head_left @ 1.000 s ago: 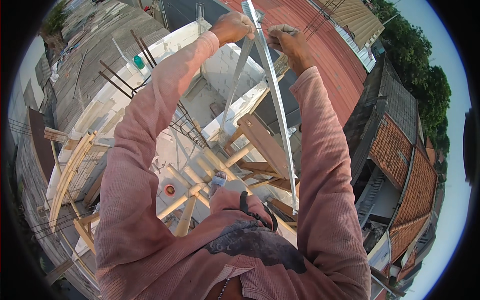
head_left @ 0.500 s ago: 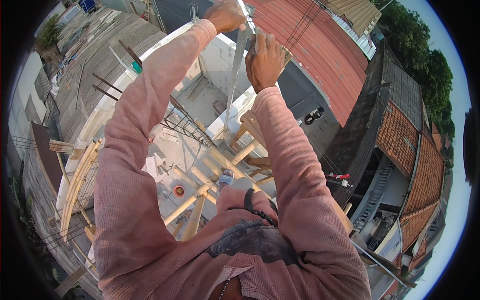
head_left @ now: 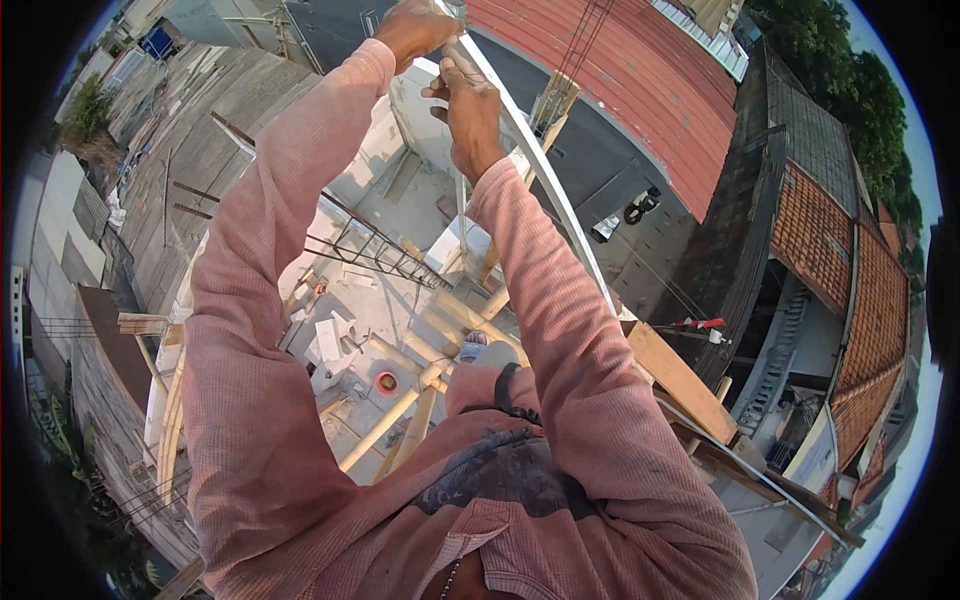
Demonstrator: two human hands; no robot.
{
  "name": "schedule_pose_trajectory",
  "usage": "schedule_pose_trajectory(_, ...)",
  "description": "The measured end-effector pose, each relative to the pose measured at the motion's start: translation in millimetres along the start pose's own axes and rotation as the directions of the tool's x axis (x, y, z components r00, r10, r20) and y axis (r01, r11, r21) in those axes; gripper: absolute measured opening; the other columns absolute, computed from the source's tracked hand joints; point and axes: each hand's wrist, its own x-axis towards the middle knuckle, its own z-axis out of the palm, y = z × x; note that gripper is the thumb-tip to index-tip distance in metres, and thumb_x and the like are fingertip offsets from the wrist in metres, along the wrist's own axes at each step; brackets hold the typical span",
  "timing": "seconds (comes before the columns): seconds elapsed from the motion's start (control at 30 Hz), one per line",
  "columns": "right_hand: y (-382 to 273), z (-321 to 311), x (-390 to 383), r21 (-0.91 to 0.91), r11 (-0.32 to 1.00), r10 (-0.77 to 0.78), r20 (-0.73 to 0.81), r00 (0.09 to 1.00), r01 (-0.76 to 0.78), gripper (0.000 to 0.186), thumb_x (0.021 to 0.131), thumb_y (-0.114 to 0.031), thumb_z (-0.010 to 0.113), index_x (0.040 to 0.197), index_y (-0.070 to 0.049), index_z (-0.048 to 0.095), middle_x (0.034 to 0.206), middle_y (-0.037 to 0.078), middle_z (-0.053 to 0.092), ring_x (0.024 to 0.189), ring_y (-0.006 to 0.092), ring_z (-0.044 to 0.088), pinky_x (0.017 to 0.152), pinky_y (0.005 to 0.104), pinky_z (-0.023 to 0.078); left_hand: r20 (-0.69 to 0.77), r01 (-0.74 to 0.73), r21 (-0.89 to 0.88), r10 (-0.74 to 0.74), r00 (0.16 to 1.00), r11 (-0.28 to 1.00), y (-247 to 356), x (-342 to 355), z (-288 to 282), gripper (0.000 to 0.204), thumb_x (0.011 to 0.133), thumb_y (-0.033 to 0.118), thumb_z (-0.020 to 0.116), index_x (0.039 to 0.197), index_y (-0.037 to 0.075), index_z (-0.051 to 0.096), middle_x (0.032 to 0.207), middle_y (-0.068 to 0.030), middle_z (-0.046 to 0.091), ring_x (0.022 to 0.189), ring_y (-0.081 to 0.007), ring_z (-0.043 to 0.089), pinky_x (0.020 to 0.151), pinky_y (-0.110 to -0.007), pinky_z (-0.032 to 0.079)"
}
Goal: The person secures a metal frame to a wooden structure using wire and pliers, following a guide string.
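At the upper edge of the view, my left hand (head_left: 415,32) is closed around the top end of a long, pale, straight metal bar (head_left: 545,170). The bar slants down to the right, passing behind my right forearm. Just below the left hand, my right hand (head_left: 472,112) is raised beside the bar, its fingers bent and spread apart; no object shows in it. Below that hand a thin grey upright strip (head_left: 461,205) is partly hidden. My sandalled foot (head_left: 473,346) stands far below by round wooden poles (head_left: 455,312).
A steel rebar cage (head_left: 375,248) crosses the work area, and rebar ends (head_left: 195,198) jut out at left. On the floor sits a small reddish bucket (head_left: 386,383) near white offcuts (head_left: 330,338). A wooden plank (head_left: 680,380) lies at right. Red metal roofing (head_left: 610,90) rises beyond.
The pale bar has swung into view to the right of my hands. My right hand has shifted left and its fingers have loosened. My left hand moved slightly left and up.
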Motion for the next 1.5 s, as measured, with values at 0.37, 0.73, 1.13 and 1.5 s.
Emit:
schedule_pose_trajectory(0.37,23,2,-14,0.776,0.557,0.031,0.339,0.94,-0.298,0.021,0.1,-0.015,0.058,0.121,-0.017,0.054,0.109,0.0,0.06,0.091,0.0142,0.062,0.083,0.0321,0.055,0.199,0.282,0.063,-0.289,0.937,0.957,13,-24,32,0.036,0.097,0.022,0.05,0.113,-0.008,0.063,0.105,-0.0178,0.069,0.094,-0.0236,0.068,0.081,-0.034,0.055)
schedule_pose_trajectory(0.73,87,-313,-287,0.535,0.719,0.623,-0.213,0.752,-0.444,0.045,0.095,-0.017,0.061,0.14,-0.016,0.051,0.112,0.0,0.058,0.093,0.0122,0.059,0.083,0.0275,0.051,-0.196,0.312,-0.523,-0.468,0.862,0.793,-2,-106,34,0.063,0.104,0.052,0.038,0.139,0.002,0.049,0.131,-0.0164,0.059,0.115,-0.0233,0.058,0.101,-0.035,0.048)
schedule_pose_trajectory(1.13,293,-516,-625,0.488,0.747,0.519,-0.852,-0.062,-0.452,0.023,0.093,-0.026,0.061,0.105,-0.008,0.067,0.076,0.0,0.06,0.066,0.0124,0.058,0.058,0.0291,0.046,0.571,0.798,0.495,-0.821,0.001,0.344,-75,-382,257,0.069,0.103,0.057,0.036,0.151,0.008,0.034,0.14,-0.0182,0.049,0.124,-0.0309,0.054,0.1,-0.043,0.047)
schedule_pose_trajectory(1.5,432,-664,-689,0.159,-0.029,0.388,-0.908,-0.158,-0.987,0.061,0.087,-0.043,0.065,0.134,-0.012,0.043,0.133,0.025,0.051,0.128,0.0458,0.046,0.107,0.0574,0.035,0.478,0.546,0.769,-0.867,-0.145,0.333,-81,-449,279,0.063,0.105,0.052,0.033,0.148,0.006,0.039,0.135,-0.0159,0.055,0.12,-0.029,0.056,0.097,-0.04,0.047)
